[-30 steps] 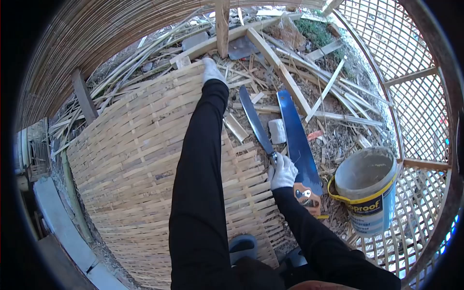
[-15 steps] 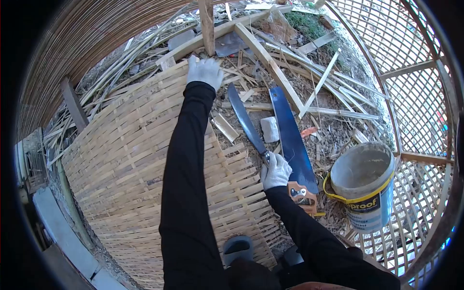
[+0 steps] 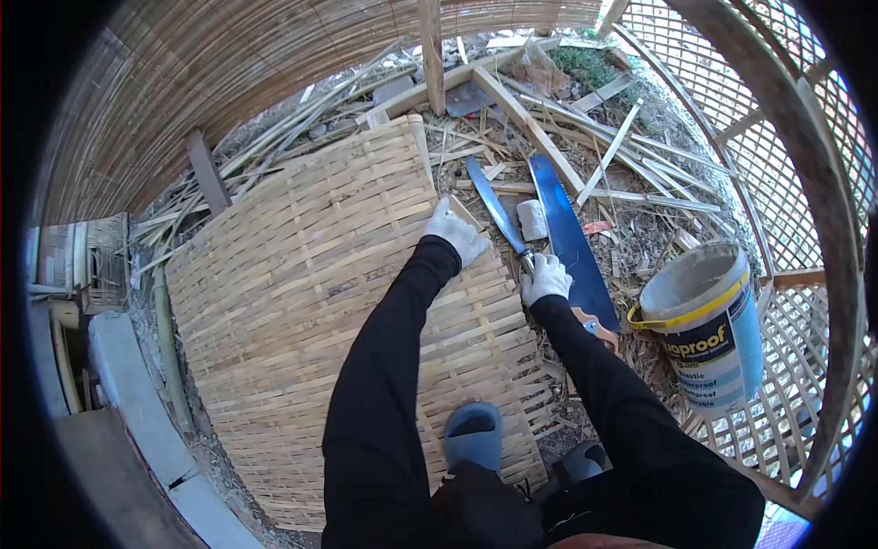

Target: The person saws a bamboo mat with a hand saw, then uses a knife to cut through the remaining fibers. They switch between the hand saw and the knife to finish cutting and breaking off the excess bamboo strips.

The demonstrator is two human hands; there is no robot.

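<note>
My left hand (image 3: 457, 233), in a white glove, is at the right edge of a woven bamboo mat (image 3: 302, 302), its fingers bent over that edge. A short pale bamboo piece (image 3: 464, 211) lies against the fingers, partly covered by them. In my gloved right hand (image 3: 549, 278) is the handle of a machete (image 3: 497, 207), its dark blade pointing away from me. Beside the machete lies a handsaw (image 3: 574, 240) with a blue blade and a wooden handle, partly behind my right forearm. A whitish block (image 3: 531, 220) sits between the two blades.
A bucket (image 3: 700, 339) with a yellow rim stands at the right, near a lattice wall (image 3: 777, 366). Wooden beams (image 3: 530, 128) and split bamboo strips (image 3: 672, 197) litter the ground ahead. A post (image 3: 432, 59) rises at the back. My sandal (image 3: 474, 448) rests on the mat.
My left hand has come back from the mat's far corner to its right edge, nearer my right hand. The view has shifted, and my right hand still holds the machete.
</note>
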